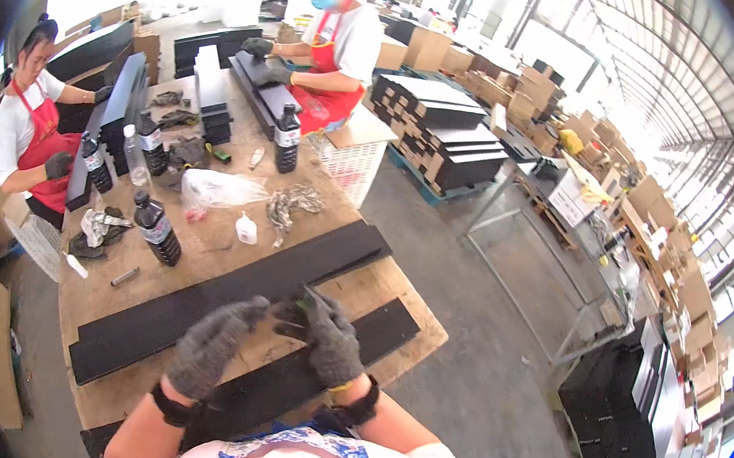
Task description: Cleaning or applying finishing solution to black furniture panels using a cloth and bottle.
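My left hand and my right hand, both in grey knit gloves, are raised over the near part of a wooden table. A dark crumpled cloth shows between them, pinched in my right fingers. The left fingers are bent and close together beside the cloth; whether they grip it is hidden. Beneath my hands lies a black board, partly covered by my arms. Just beyond it, more long black boards are stacked slantwise across the table.
Dark bottles, a small white bottle, a plastic bag, rags and a marker lie farther back. Two co-workers in red aprons handle boards. A metal frame and board stacks stand on the right.
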Motion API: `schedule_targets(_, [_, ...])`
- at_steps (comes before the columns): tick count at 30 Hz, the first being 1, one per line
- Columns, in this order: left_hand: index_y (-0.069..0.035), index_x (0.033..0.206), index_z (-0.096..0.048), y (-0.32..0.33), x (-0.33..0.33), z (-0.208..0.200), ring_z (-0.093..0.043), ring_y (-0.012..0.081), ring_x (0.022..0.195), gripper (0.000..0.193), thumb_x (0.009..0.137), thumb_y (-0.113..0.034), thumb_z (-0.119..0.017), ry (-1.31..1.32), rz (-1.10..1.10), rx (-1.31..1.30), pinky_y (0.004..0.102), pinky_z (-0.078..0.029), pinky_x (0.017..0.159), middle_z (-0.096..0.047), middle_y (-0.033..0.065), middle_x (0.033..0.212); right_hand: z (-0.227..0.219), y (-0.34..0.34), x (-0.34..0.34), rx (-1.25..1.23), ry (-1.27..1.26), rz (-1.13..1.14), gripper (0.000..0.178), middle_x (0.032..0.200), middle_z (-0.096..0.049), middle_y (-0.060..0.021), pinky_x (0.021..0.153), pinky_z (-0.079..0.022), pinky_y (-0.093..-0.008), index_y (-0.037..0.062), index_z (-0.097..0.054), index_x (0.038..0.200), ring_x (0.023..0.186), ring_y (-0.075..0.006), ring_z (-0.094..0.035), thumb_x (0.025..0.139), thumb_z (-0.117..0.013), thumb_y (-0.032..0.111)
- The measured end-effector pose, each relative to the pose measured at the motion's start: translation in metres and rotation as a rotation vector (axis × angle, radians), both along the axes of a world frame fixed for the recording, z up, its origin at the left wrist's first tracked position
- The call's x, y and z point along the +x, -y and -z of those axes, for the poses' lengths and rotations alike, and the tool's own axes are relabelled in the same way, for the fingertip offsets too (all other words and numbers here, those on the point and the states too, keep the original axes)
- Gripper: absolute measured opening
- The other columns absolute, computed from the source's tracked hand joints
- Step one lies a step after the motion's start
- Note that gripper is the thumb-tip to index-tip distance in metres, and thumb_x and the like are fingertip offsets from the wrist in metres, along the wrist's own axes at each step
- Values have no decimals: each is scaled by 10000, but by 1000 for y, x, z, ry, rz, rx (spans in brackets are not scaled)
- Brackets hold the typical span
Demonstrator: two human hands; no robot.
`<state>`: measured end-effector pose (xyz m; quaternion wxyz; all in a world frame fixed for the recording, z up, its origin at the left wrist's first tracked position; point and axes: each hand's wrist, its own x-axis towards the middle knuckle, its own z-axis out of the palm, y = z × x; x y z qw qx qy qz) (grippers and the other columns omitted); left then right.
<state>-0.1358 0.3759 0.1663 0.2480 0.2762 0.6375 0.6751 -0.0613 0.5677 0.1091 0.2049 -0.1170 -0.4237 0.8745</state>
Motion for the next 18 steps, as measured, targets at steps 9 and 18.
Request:
schedule_targets(9, [-44, 1545, -334, -51, 62, 42, -421, 180, 1355, 591, 1039, -260, -552, 93, 425, 109, 326, -370, 1114, -448, 79, 1507, -8, -6, -4, 422, 121, 150, 287, 791, -665, -12, 524, -475, -251, 50, -652, 1207, 600, -87, -582, 1017, -587, 255])
schedule_targets(18, [12, 1179, -692, 17, 47, -45, -609, 210, 1166, 262, 980, -152, -645, -63, 429, 46, 325, -444, 1034, -656, 129, 1261, -19, -135, 57, 239, -118, 554, 295, 1109, -675, -68, 864, -492, -336, 9, -651, 1182, 965, -169, -613, 1000, -585, 231])
